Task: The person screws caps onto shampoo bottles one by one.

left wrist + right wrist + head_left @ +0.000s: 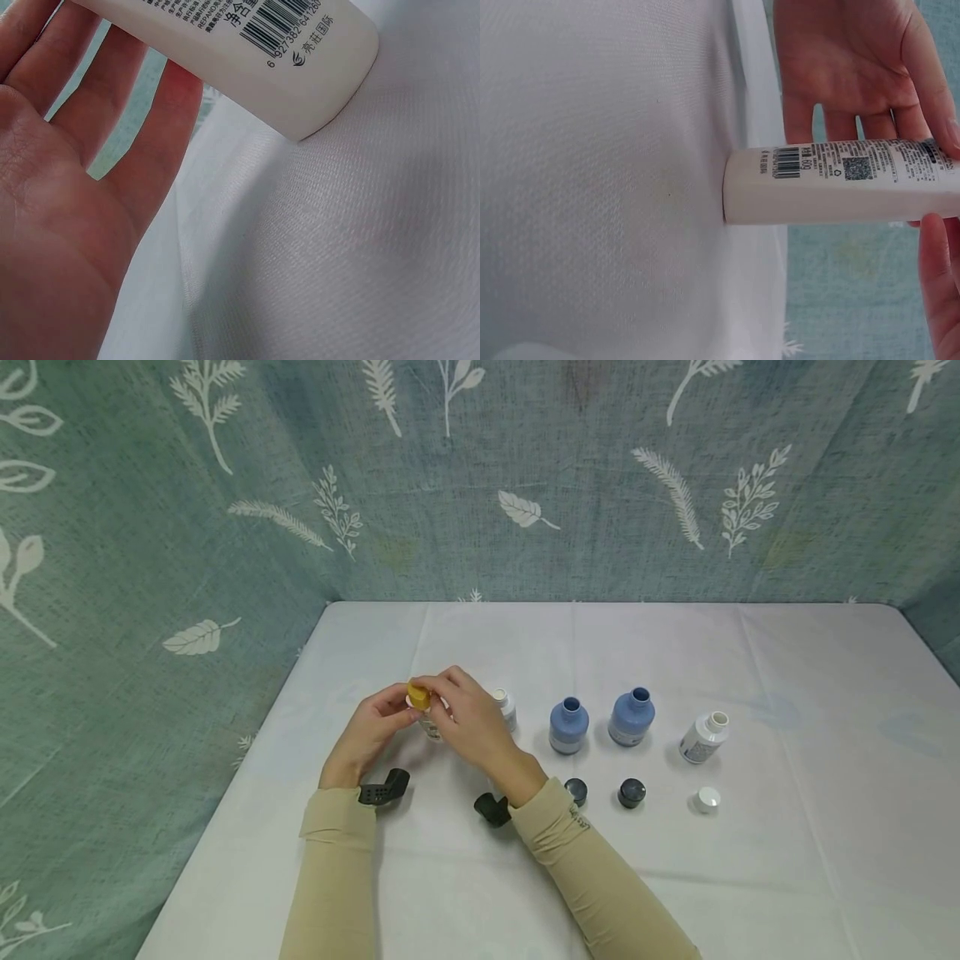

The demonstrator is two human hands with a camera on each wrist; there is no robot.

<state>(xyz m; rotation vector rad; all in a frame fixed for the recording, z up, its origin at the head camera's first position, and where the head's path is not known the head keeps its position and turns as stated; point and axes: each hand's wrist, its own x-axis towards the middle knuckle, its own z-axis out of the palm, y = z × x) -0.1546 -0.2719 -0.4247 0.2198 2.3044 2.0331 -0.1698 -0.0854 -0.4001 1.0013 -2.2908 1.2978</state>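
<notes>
A white bottle (817, 191) with printed text and a barcode stands upright on the table, topped by a yellow cap (418, 697). My left hand (372, 732) holds the bottle near its upper part, fingers behind it and thumb in front. From the other side, my right hand (474, 720) has its fingers on the yellow cap and pinches it. In the left wrist view, the bottle's lower end (322, 82) meets the cloth beside the fingers of that hand. The right hand partly hides the bottle in the head view.
Just right of my hands stands an uncapped white bottle (504, 708). Farther right are two blue bottles (568, 727) and another white bottle (703, 739), all without caps. In front of them lie two black caps (632, 792) and a white cap (707, 800) on the white tablecloth (675, 893).
</notes>
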